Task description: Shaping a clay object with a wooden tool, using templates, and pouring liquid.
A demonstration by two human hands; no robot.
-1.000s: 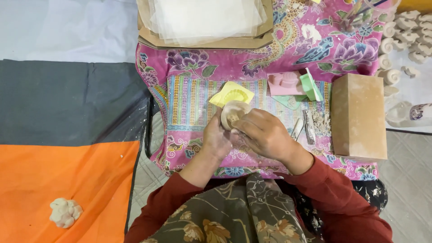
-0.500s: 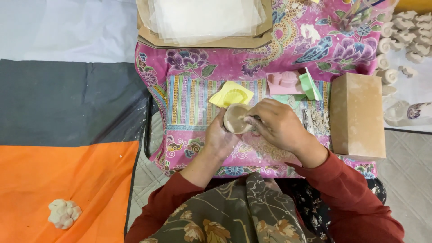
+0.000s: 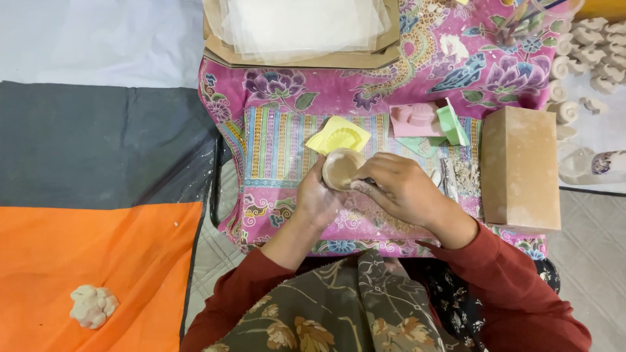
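1. The left hand (image 3: 317,199) is closed around a small round clay cup (image 3: 342,169), gripping it from the left and below with its open mouth turned up toward the camera
2. The right hand (image 3: 402,189) is curled closed, its fingers (image 3: 365,187) pressed against the cup's right side; a thin dark tool seems to sit under them (too hidden to tell what it is)
3. The cup is held just above the tabletop, over a striped panel of the pink flowered cloth (image 3: 287,98) that covers it
4. Just behind the cup lies a yellow mould (image 3: 339,135) with a shell-shaped hollow, almost touching the cup's far rim
5. Further right on the cloth are a pink mould (image 3: 415,120) and a pale green mould (image 3: 452,124), side by side and touching
6. A tan rectangular block (image 3: 520,168) stands at the right edge of the cloth, near the right hand but apart from it; pale crumbs (image 3: 465,176) lie between them
7. At the top, a cardboard tray (image 3: 306,57) holds a stack of translucent sheets (image 3: 303,23)
8. Small white shell-like pieces (image 3: 587,45) lie in rows at the upper right, off the cloth
9. Well apart at the lower left, a lump of pale clay (image 3: 93,305) rests on an orange mat (image 3: 85,254), with a dark grey mat (image 3: 98,143) beyond it
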